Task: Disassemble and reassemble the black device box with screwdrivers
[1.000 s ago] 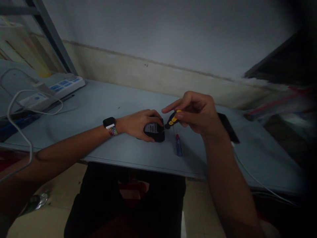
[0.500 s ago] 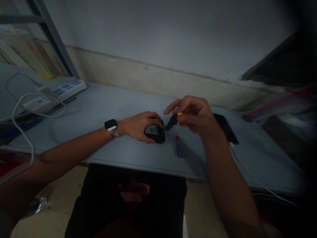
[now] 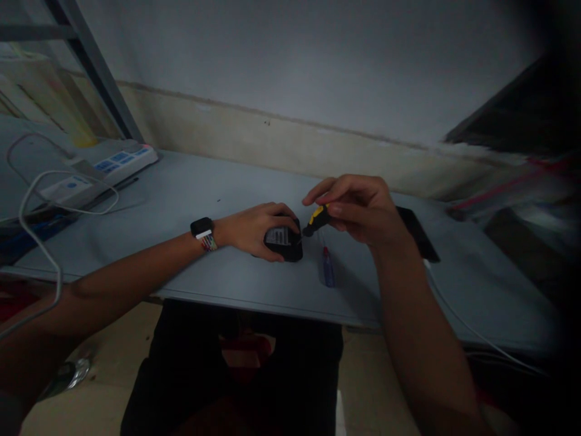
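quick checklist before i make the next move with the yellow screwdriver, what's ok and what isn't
1. Left hand steadying the box: ok, fingers and thumb around it
2. Right hand gripping the yellow screwdriver: ok, held by its handle
3. Its tip touching the box: cannot tell, too dark and small
4. Blue screwdriver out of both hands: ok, lying on the desk
5. Left cable off the forearm: cannot tell, it crosses in front
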Action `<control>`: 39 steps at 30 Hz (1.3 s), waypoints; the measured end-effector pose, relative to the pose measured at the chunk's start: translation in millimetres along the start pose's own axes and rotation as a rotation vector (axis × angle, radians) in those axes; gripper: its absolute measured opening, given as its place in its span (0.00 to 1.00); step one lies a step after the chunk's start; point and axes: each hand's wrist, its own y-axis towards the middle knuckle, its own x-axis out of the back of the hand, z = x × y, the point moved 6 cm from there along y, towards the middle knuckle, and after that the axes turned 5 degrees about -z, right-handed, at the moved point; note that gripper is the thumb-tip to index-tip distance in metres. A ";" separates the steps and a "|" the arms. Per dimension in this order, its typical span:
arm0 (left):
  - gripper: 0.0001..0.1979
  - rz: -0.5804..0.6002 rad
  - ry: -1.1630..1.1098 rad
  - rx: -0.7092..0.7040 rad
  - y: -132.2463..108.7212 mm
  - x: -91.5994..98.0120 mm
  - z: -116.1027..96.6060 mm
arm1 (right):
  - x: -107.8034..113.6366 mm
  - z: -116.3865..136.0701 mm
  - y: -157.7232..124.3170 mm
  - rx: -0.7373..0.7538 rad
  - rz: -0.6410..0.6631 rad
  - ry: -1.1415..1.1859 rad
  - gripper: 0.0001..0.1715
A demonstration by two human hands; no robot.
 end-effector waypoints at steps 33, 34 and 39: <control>0.32 0.028 0.038 0.022 0.4 0.3 -3.3 | 27.0 -2.2 3.4 0.002 -0.155 -0.045 0.16; 0.32 0.032 0.059 0.021 0.1 -0.2 -3.6 | 33.2 -2.3 4.6 0.029 -0.225 0.013 0.16; 0.31 0.038 0.145 0.006 -1.0 -2.7 -5.2 | 40.5 -22.4 12.4 0.084 -0.468 0.111 0.18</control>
